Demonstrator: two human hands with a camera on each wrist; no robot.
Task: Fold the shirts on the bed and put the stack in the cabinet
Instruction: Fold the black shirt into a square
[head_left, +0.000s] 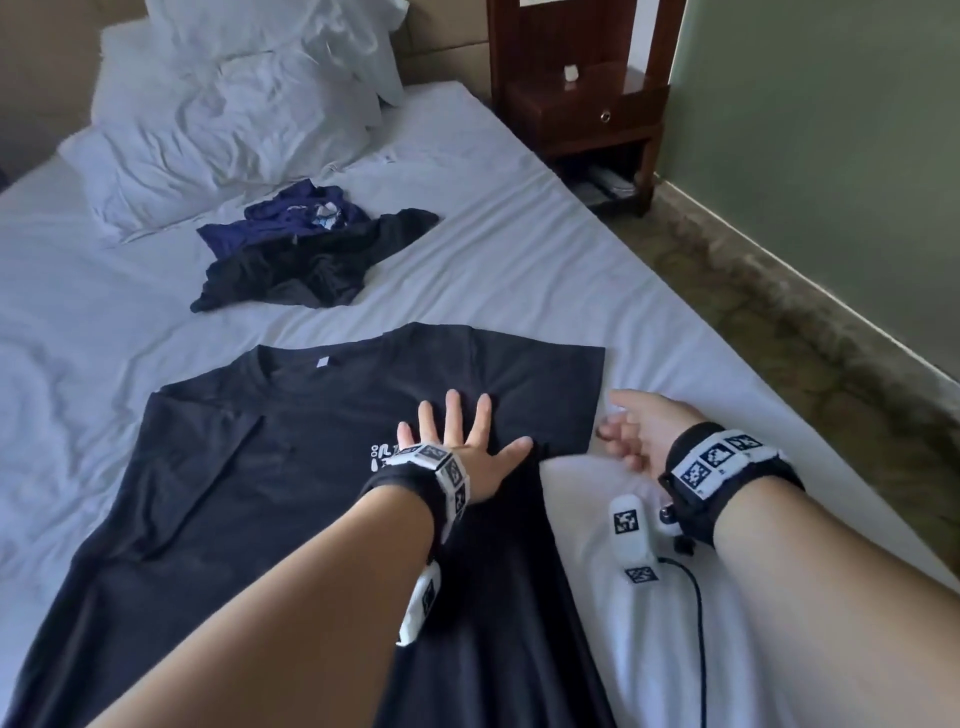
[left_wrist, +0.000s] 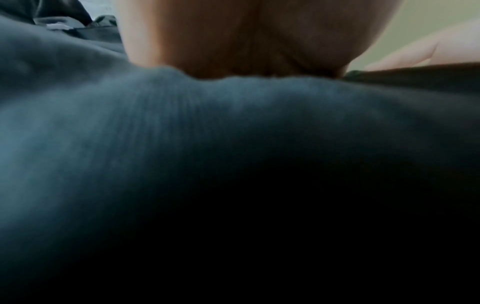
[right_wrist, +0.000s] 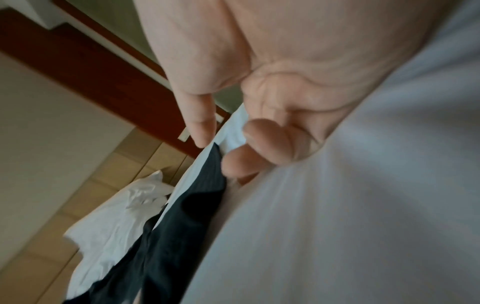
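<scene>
A black T-shirt (head_left: 270, 467) with a small white chest print lies spread flat, front up, on the white bed (head_left: 519, 234). My left hand (head_left: 467, 441) presses flat on its right chest area, fingers spread and straight. The left wrist view shows only the palm (left_wrist: 246, 37) against the dark T-shirt fabric (left_wrist: 155, 133). My right hand (head_left: 615, 415) lies on the sheet just right of the shirt's right sleeve edge. Its fingers (right_wrist: 259, 139) are loosely curled and the thumb is out, holding nothing, close to the T-shirt's dark sleeve (right_wrist: 182, 226). A crumpled pile of a navy shirt (head_left: 296, 213) and a black shirt (head_left: 311, 270) sits farther up the bed.
White pillows (head_left: 223, 130) are heaped at the head of the bed. A dark wooden nightstand (head_left: 582, 104) stands at the bed's far right corner. Patterned carpet (head_left: 779, 338) runs between the bed's right edge and a green wall (head_left: 831, 156).
</scene>
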